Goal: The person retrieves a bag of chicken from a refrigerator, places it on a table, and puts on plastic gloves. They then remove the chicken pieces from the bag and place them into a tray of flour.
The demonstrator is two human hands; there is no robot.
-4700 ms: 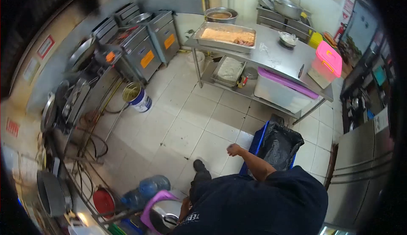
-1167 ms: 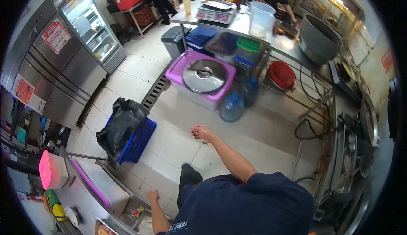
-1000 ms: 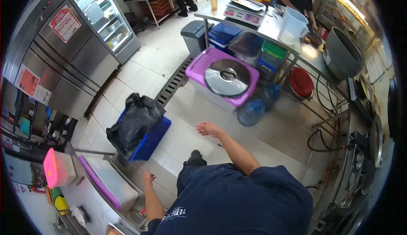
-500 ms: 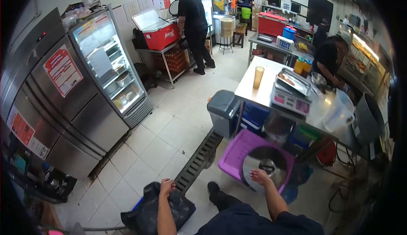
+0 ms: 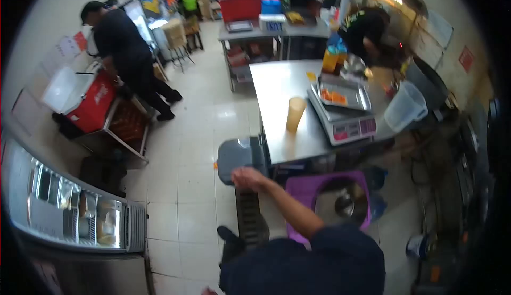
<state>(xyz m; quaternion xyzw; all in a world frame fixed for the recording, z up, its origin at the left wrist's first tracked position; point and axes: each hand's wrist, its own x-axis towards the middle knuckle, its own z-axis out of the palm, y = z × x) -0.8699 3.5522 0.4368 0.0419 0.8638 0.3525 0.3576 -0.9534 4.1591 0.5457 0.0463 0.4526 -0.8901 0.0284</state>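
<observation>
My right hand (image 5: 248, 179) is stretched forward over the grey lidded bin (image 5: 234, 154), overlapping its front edge in this view. Its fingers are loosely curled together, with nothing showing in them. Only a sliver of my left hand (image 5: 209, 292) shows at the bottom edge, its fingers out of sight. Below my right forearm, a purple plastic tub (image 5: 298, 188) holds a round metal lid (image 5: 327, 205). Beyond the bin, a tan cup (image 5: 295, 115) stands upright on the steel table (image 5: 274, 85).
A scale (image 5: 348, 130) carries a metal tray (image 5: 357, 94) with orange food. Beside it is a clear pitcher (image 5: 405, 106). One person (image 5: 125, 45) stands by a red cooler (image 5: 96, 109); another person (image 5: 364, 29) bends behind the table. A floor drain (image 5: 250, 215) runs below the bin.
The view has swung right and closer to the steel table. My right hand has moved from over the tub to over the bin. My left hand and the black bag have dropped mostly out of view.
</observation>
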